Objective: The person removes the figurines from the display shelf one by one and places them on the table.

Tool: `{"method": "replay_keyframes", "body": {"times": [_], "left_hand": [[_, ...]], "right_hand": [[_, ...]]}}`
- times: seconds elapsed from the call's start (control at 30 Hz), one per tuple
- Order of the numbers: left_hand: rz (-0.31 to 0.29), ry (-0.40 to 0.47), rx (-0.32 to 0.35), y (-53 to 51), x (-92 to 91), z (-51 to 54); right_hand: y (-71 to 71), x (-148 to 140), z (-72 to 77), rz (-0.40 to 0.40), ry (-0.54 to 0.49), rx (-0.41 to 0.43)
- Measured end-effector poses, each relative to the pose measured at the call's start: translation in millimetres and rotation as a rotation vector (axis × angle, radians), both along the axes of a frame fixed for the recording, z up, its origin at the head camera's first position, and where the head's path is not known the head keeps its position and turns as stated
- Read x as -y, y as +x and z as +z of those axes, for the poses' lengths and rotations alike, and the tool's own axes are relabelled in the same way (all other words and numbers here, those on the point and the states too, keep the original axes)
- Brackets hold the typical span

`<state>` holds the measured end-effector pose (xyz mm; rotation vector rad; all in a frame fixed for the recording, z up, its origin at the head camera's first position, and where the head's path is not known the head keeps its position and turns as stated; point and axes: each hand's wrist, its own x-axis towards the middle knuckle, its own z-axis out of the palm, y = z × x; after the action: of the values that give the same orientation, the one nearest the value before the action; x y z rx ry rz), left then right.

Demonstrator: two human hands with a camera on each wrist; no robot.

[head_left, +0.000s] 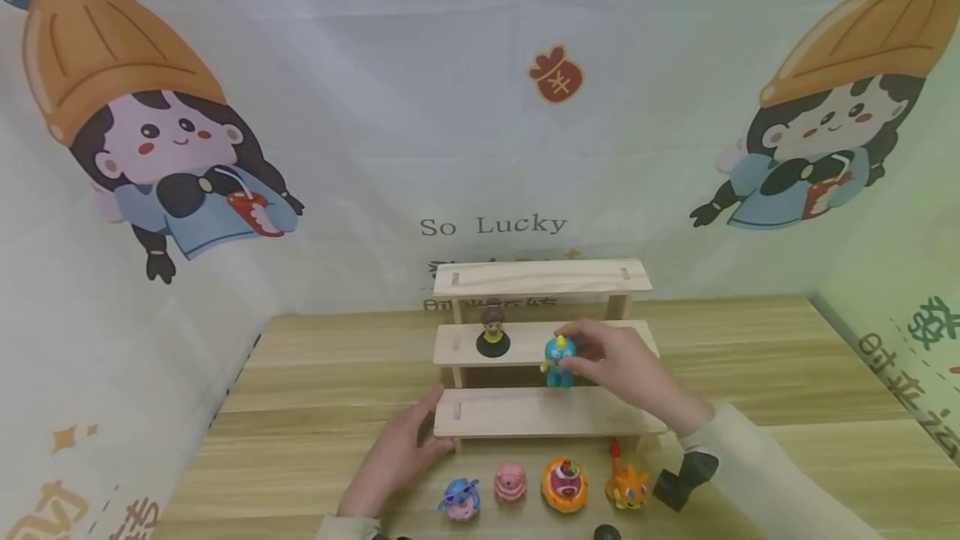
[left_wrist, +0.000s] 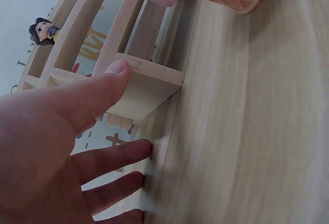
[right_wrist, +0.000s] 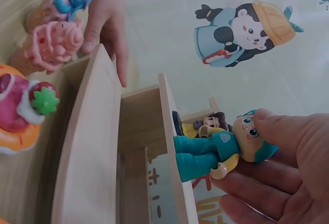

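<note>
My right hand [head_left: 611,361] pinches a turquoise figurine [right_wrist: 218,149] by its head, between thumb and fingers. The figurine is upright at the right part of the middle board [head_left: 525,348] of a three-step wooden rack; whether its feet touch the board I cannot tell. To its left on that board stands a small brown-haired doll [head_left: 492,325] on a black base. At the left end of the bottom board [head_left: 517,412] is my left hand [left_wrist: 56,131], its thumb at the board's corner and its fingers stretched out past the end.
In front of the rack stand a blue figure with sunglasses [head_left: 461,498], a pink figure [head_left: 511,482], an orange round toy with a strawberry [head_left: 565,485] and an orange creature with a red-tipped tail [head_left: 628,487]. A printed cloth [head_left: 360,148] hangs behind the wooden table [head_left: 300,407].
</note>
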<state>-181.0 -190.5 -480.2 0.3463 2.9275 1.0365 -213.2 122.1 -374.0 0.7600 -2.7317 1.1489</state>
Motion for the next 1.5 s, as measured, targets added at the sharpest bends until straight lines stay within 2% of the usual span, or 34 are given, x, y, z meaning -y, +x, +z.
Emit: {"method": "replay_keyframes", "body": {"times": [0.2,0.5,0.67,0.9,1.03,1.13,1.3,1.37,1.5], "left_hand": [[-0.001,0.009,-0.002,1.5,-1.1,2.6],[0.0,0.005,-0.005,2.5,-1.4,3.4],[0.006,0.002,-0.002,1.7,-1.3,1.0],[0.0,0.008,-0.01,1.1,-1.3,0.8],[-0.008,0.01,-0.016,1.6,-1.5,1.3],[-0.004,0.013,-0.008,1.9,-2.1,1.7],[0.009,0.017,0.008,1.5,-2.6,1.0],[0.012,0.016,0.012,1.0,-2.4,0.1],[0.013,0.015,0.016,-0.1,-2.1,-0.5]], "right_hand": [[16.1,-2.4,-2.7,0.041,-0.01,0.025],[44.3,3.2,-7.1,0.111,0.0,0.006],[60.5,8.6,-12.3,0.16,-0.068,0.033],[79.2,13.5,-24.5,0.21,-0.138,0.017],[88.6,15.7,-34.9,0.229,-0.158,0.042],[95.3,16.1,-41.6,0.22,-0.143,0.099],[104.2,18.1,-50.6,0.145,-0.053,0.216],[106.1,19.5,-53.7,0.138,-0.034,0.226],[109.5,21.3,-59.0,0.17,-0.061,0.247]]}}
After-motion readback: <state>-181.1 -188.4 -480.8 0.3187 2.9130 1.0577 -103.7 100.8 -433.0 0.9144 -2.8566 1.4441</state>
